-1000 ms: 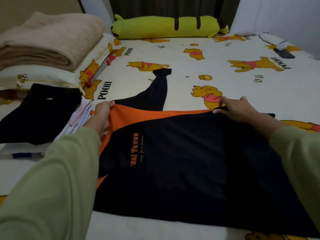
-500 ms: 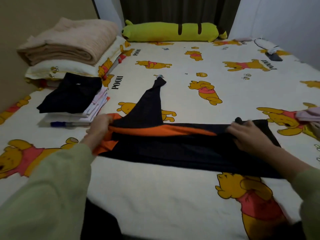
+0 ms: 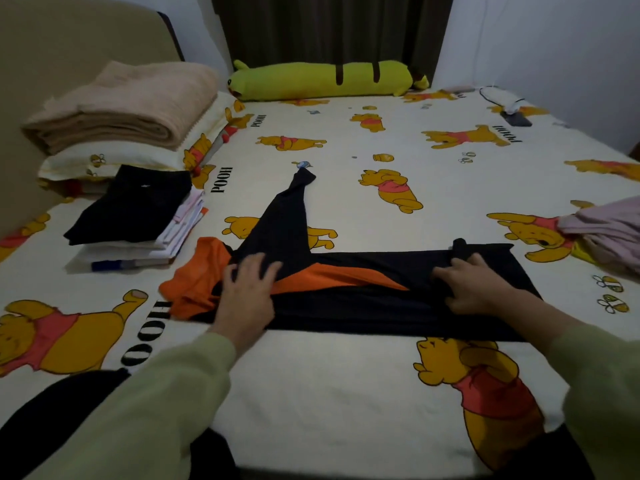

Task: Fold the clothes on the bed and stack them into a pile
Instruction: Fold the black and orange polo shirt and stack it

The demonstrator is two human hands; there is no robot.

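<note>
**Shirt folded to a strip, one sleeve left out**

Toward the left edge of the bed (image 3: 346, 393), in front of the pillow (image 3: 114, 161) and its folded beige blanket (image 3: 117, 105), sits the pile of folded clothes (image 3: 138, 216), a black piece on top of white ones. It looks neat and ready to take another garment.

Next to it, near the middle of the bed, lies the black and orange shirt (image 3: 363, 299). It is folded into a long band running left to right. The orange shoulder end bunches loosely at the left, and one black sleeve (image 3: 284, 216) points away toward the far edge, not yet tucked in.

The left hand (image 3: 247, 292) rests flat on the shirt where that sleeve joins, fingers spread and fairly straight, pressing the cloth down rather than gripping it. The right hand (image 3: 474, 285) lies palm down on the right end of the band, its fingers curled at the cloth's bunched top corner; it seems to be pinching it.

The step in hand, I'd judge, is flattening this lengthwise fold. The next move calls for laying the stray sleeve across the band, tidying the orange end, then folding the strip short.

By the right edge waits a heap of pink unfolded clothes (image 3: 609, 233).
</note>
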